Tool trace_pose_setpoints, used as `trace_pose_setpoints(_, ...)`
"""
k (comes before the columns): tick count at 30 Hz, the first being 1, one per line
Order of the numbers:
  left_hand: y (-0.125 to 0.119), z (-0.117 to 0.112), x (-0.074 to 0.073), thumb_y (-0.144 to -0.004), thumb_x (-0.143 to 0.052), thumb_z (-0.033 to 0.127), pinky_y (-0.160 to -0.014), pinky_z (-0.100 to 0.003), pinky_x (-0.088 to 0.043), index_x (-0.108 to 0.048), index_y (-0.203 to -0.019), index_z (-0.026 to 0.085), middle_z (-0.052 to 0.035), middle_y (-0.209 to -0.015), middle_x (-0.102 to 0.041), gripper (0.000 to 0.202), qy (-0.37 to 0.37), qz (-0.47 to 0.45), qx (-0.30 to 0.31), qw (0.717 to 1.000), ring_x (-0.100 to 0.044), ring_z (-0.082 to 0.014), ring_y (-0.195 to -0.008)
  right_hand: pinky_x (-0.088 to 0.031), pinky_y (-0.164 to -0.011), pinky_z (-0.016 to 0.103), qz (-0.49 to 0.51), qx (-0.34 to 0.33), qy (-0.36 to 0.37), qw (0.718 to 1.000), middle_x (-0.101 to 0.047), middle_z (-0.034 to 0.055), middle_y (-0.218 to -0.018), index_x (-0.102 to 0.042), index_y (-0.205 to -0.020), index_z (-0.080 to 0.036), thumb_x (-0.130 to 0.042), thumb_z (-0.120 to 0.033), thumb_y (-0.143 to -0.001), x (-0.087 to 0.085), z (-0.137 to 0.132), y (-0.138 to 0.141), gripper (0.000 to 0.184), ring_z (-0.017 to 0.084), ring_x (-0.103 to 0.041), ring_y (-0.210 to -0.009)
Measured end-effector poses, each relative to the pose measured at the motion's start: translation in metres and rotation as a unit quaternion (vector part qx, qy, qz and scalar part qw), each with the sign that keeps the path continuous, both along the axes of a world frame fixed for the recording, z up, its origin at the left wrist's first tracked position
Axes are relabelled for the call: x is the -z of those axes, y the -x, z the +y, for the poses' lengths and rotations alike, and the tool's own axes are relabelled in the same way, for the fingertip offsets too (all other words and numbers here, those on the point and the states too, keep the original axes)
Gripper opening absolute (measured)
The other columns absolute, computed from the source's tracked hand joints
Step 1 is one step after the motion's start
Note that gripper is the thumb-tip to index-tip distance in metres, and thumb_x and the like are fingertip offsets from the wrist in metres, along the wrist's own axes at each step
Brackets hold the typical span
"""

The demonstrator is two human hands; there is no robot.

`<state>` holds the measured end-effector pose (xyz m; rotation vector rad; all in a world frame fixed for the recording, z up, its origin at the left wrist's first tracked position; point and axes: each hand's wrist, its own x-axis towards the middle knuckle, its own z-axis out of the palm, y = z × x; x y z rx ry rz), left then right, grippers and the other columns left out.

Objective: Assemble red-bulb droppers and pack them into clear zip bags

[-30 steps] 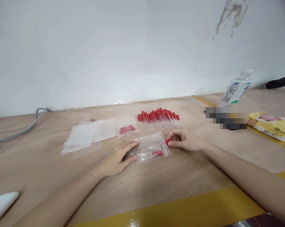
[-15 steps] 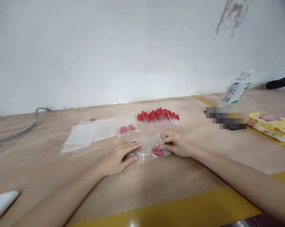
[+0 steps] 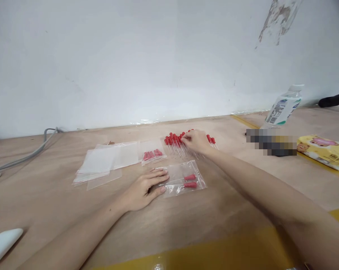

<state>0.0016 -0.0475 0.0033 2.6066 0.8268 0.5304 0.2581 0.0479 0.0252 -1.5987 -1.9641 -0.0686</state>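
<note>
My left hand [image 3: 147,188] lies on the left part of a clear zip bag [image 3: 175,190], its fingers stretched out and pressing the bag to the table. Two droppers [image 3: 190,185] with red bulbs are inside, bulbs towards the bag's right end. Farther back, my right hand [image 3: 196,141] reaches over a row of droppers [image 3: 172,139] with red bulbs and clear tubes. Its thumb and forefinger pinch at a red bulb there, and the hand hides part of the row. Behind the left fingers sits another zip bag [image 3: 152,147] with several droppers in it.
Flat clear bags [image 3: 97,163] lie overlapped at the left. A grey cable [image 3: 26,159] and a white rounded object [image 3: 5,242] are farther left. To the right stand a plastic bottle [image 3: 284,108], a blurred dark item [image 3: 272,142] and a yellow packet [image 3: 323,152].
My right hand has let go of the bag's right end and moved back to the dropper row. The bag now lies flatter. My left hand has stayed on it.
</note>
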Motion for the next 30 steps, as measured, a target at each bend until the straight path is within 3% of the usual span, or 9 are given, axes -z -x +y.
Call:
trace_pose_setpoints(4,0.001,-0.002,0.0,-0.088,-0.048,0.034,-0.102,-0.045,-0.037,-0.044,-0.131,0.024,-0.0058,-0.13,-0.052,0.044,-0.004,0.011,-0.023,1.0,-0.045,-0.0233,-0.122,-0.031,-0.085,0.039,-0.077,0.038,-0.014,0.996,-0.062,0.0099,-0.099,-0.07,-0.09,-0.022,-0.044,-0.034,-0.086,0.001,0.029,0.025,0.029,0.025,-0.048,-0.1)
trace_pose_setpoints(9,0.002,-0.002,0.0,-0.089,-0.047,0.034,-0.104,-0.045,-0.035,-0.049,-0.127,0.024,-0.0056,-0.13,-0.051,0.04,0.001,0.005,-0.007,1.0,-0.043,-0.0234,-0.123,-0.029,-0.089,0.043,-0.065,0.052,0.034,0.996,-0.058,0.0119,-0.106,-0.07,-0.085,-0.02,-0.045,-0.033,-0.085,0.005,0.049,0.041,0.028,0.027,-0.044,-0.106)
trace_pose_setpoints(13,0.002,-0.002,0.001,-0.089,-0.046,0.033,-0.104,-0.045,-0.034,-0.049,-0.127,0.025,-0.0055,-0.131,-0.05,0.039,0.004,0.007,-0.001,1.0,-0.043,-0.0233,-0.124,-0.035,-0.087,0.04,0.096,0.036,0.062,0.993,-0.06,0.0102,-0.103,-0.067,-0.084,-0.018,-0.054,-0.028,-0.079,-0.005,0.05,0.034,0.018,0.025,-0.049,-0.103)
trace_pose_setpoints(17,0.003,-0.001,0.002,-0.089,-0.046,0.032,-0.105,-0.046,-0.034,-0.047,-0.129,0.027,-0.0044,-0.133,-0.048,0.04,-0.003,0.014,0.001,1.0,-0.041,-0.0229,-0.125,-0.044,-0.068,0.026,0.221,-0.008,0.071,0.973,-0.064,0.0055,-0.089,-0.054,-0.097,-0.016,-0.04,-0.027,-0.087,-0.015,0.023,-0.001,0.02,0.013,-0.058,-0.077)
trace_pose_setpoints(19,0.004,-0.001,0.003,-0.09,-0.046,0.031,-0.105,-0.046,-0.033,-0.047,-0.128,0.029,-0.0036,-0.135,-0.045,0.039,-0.008,0.023,0.0,1.0,-0.039,-0.023,-0.126,-0.043,-0.056,0.024,0.394,-0.066,0.053,0.915,-0.063,0.0033,-0.082,-0.046,-0.097,-0.019,-0.041,-0.035,-0.086,-0.012,-0.001,-0.024,0.02,0.011,-0.056,-0.062)
trace_pose_setpoints(21,0.004,0.0,0.003,-0.09,-0.044,0.031,-0.105,-0.045,-0.033,-0.047,-0.128,0.03,-0.003,-0.137,-0.044,0.038,-0.01,0.032,-0.003,0.999,-0.038,-0.023,-0.127,-0.041,-0.051,0.022,0.486,-0.087,0.018,0.869,-0.062,0.0003,-0.076,-0.041,-0.092,-0.022,-0.048,-0.043,-0.082,-0.004,-0.028,-0.044,0.024,0.009,-0.052,-0.054)
trace_pose_setpoints(25,0.004,0.0,0.003,-0.09,-0.044,0.03,-0.105,-0.045,-0.033,-0.048,-0.127,0.031,-0.0023,-0.136,-0.044,0.037,-0.005,0.035,-0.004,0.999,-0.037,-0.0226,-0.128,-0.042,-0.049,0.024,0.556,-0.066,0.039,0.828,-0.061,-0.001,-0.072,-0.04,-0.082,-0.024,-0.057,-0.052,-0.073,0.019,-0.07,-0.063,0.034,0.01,-0.052,-0.052)
trace_pose_setpoints(30,0.003,-0.001,0.001,-0.09,-0.045,0.03,-0.104,-0.045,-0.033,-0.049,-0.126,0.031,-0.0025,-0.136,-0.045,0.036,0.003,0.027,-0.007,1.0,-0.038,-0.0234,-0.127,-0.049,-0.059,0.029,0.616,-0.077,0.131,0.773,-0.062,-0.0003,-0.073,-0.041,-0.081,-0.024,-0.063,-0.048,-0.07,0.035,-0.089,-0.051,0.034,0.012,-0.058,-0.058)
